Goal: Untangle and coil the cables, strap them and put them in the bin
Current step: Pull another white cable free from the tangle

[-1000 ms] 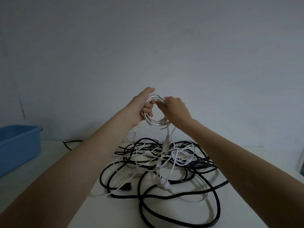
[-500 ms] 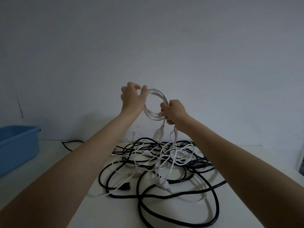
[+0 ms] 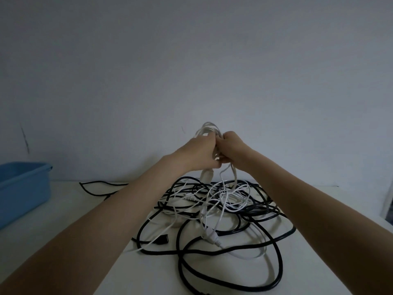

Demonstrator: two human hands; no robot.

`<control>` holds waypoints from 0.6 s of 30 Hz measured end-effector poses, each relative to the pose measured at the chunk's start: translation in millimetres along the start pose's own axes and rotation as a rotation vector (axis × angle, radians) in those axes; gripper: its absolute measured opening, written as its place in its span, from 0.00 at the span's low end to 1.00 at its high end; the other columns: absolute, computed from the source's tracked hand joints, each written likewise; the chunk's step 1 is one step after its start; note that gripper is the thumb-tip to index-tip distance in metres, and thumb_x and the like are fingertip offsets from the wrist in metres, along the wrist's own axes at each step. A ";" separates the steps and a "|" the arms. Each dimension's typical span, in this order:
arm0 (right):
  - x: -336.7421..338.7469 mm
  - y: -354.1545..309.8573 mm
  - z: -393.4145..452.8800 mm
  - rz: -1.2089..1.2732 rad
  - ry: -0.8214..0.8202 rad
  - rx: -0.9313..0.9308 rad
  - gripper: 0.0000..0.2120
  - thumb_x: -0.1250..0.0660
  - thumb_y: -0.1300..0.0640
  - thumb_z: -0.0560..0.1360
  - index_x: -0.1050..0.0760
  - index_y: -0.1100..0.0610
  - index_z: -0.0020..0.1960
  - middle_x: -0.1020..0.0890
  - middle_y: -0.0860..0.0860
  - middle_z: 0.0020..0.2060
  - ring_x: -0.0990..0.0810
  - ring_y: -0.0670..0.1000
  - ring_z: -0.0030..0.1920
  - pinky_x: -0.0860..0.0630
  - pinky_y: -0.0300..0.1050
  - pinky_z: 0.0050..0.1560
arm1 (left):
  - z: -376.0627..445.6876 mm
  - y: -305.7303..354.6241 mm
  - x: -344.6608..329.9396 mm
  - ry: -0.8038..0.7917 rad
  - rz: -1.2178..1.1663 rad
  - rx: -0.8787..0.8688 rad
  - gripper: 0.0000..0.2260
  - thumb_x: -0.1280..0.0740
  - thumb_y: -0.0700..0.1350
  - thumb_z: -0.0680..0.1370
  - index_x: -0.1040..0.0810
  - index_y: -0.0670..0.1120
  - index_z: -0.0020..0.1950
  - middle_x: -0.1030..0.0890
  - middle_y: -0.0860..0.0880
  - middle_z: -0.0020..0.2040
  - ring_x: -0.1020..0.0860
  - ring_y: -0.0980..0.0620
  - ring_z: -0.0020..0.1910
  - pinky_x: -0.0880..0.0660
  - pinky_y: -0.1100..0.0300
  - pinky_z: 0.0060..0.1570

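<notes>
A small coil of white cable is held up above the table between both hands. My left hand grips its left side and my right hand grips its right side, knuckles touching. Most of the coil is hidden behind the fingers. A white plug and loose white strands hang down from the coil into a tangled heap of black cables and white cables on the white table. The blue bin stands at the left edge.
A grey wall rises right behind the table. A stray black cable end lies between the bin and the heap. A black plug and a white connector lie at the front of the heap.
My left hand came down from the coil's top and closed beside my right hand. The open ring is now squeezed between both hands and sits lower.
</notes>
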State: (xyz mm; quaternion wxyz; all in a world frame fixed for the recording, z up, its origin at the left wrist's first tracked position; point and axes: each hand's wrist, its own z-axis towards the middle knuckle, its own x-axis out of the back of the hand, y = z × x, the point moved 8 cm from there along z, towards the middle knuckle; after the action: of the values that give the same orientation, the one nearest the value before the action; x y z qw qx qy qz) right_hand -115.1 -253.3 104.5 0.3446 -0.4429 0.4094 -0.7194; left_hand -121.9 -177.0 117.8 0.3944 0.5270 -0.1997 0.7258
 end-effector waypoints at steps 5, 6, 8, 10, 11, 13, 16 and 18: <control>-17.1 7.5 -12.7 0.011 -0.290 -0.076 0.18 0.46 0.58 0.81 0.34 0.61 0.33 0.34 0.52 0.26 0.38 0.45 0.23 0.40 0.35 0.21 | -8.2 -10.6 -4.2 -0.017 0.034 -0.054 0.15 0.34 0.41 0.75 0.33 0.46 0.60 0.26 0.50 0.42 0.26 0.53 0.35 0.33 0.65 0.30; -16.6 10.0 -14.2 -0.048 -0.343 -0.090 0.17 0.45 0.57 0.81 0.31 0.61 0.36 0.32 0.52 0.28 0.37 0.46 0.26 0.38 0.35 0.23 | -9.0 -11.2 -4.4 -0.046 0.018 -0.060 0.12 0.35 0.41 0.76 0.32 0.50 0.56 0.25 0.51 0.39 0.25 0.55 0.32 0.32 0.66 0.29; -15.0 10.9 -18.1 -0.175 -0.451 -0.090 0.15 0.43 0.52 0.80 0.26 0.61 0.42 0.26 0.51 0.34 0.34 0.45 0.30 0.34 0.35 0.27 | -9.3 -14.6 -2.5 -0.073 0.038 -0.076 0.05 0.35 0.40 0.75 0.27 0.49 0.49 0.22 0.53 0.34 0.26 0.58 0.29 0.31 0.65 0.30; -9.2 10.0 -22.5 -0.278 -0.546 -0.082 0.15 0.38 0.48 0.77 0.23 0.60 0.44 0.21 0.49 0.35 0.32 0.45 0.30 0.32 0.35 0.30 | -8.3 -26.1 -1.9 -0.089 0.070 -0.041 0.07 0.36 0.41 0.76 0.26 0.50 0.39 0.22 0.53 0.30 0.27 0.58 0.27 0.32 0.62 0.31; -8.3 9.7 -24.2 -0.336 -0.595 -0.075 0.14 0.35 0.49 0.76 0.23 0.60 0.42 0.20 0.49 0.34 0.31 0.45 0.29 0.32 0.36 0.31 | -9.0 -37.9 -2.7 -0.107 0.070 0.008 0.09 0.36 0.43 0.76 0.27 0.50 0.36 0.22 0.53 0.28 0.28 0.57 0.27 0.32 0.61 0.32; 0.4 9.7 -21.7 -0.579 -0.613 -0.028 0.12 0.33 0.52 0.75 0.24 0.58 0.37 0.20 0.49 0.31 0.31 0.45 0.28 0.32 0.37 0.32 | -11.8 -61.7 -4.6 -0.147 -0.047 0.122 0.13 0.35 0.46 0.77 0.25 0.48 0.33 0.23 0.53 0.24 0.28 0.57 0.25 0.31 0.60 0.34; 36.2 -4.6 5.1 -0.861 -0.211 0.114 0.19 0.36 0.50 0.78 0.28 0.57 0.30 0.23 0.48 0.23 0.28 0.44 0.25 0.28 0.35 0.34 | -25.6 -73.8 -3.9 -0.205 -0.531 0.239 0.15 0.35 0.47 0.78 0.26 0.43 0.32 0.27 0.54 0.21 0.31 0.60 0.21 0.32 0.66 0.31; 65.7 -18.4 14.4 -0.658 0.131 0.183 0.23 0.36 0.48 0.77 0.30 0.59 0.28 0.21 0.52 0.24 0.29 0.47 0.23 0.31 0.38 0.31 | -33.7 -66.0 4.7 -0.185 -0.957 0.248 0.12 0.35 0.44 0.77 0.25 0.42 0.35 0.27 0.54 0.21 0.31 0.61 0.20 0.33 0.70 0.25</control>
State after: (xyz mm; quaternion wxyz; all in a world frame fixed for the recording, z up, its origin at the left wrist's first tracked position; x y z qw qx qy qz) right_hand -128.7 -305.8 148.2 0.1055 -0.4715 0.1998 -0.8524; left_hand -91.3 -111.2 101.6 0.5979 0.6646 0.1180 0.4322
